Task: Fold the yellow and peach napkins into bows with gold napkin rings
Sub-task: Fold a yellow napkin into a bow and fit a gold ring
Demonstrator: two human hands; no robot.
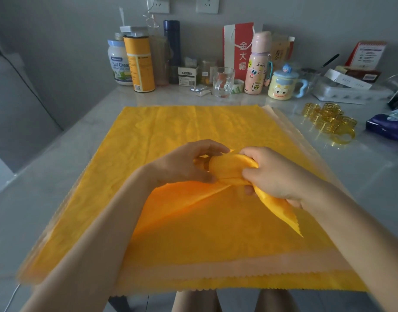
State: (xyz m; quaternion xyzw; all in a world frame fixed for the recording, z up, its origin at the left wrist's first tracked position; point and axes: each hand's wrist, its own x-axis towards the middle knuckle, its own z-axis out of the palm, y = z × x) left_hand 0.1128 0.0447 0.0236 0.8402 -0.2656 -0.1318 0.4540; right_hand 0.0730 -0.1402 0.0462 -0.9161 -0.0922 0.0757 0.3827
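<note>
Grey tabletop [362, 176]; yellow napkin [227, 168] in left grip [184, 164] and right grip [274, 174], both tight.

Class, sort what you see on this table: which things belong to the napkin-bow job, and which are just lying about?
Job: yellow napkin gripped by left hand and right hand; stack of yellow and peach napkins beneath; gold napkin rings.
Lying about: milk powder tub, yellow canister, red gift bag, pink bottle, cartoon mug, glass mug, tissue pack.
</note>
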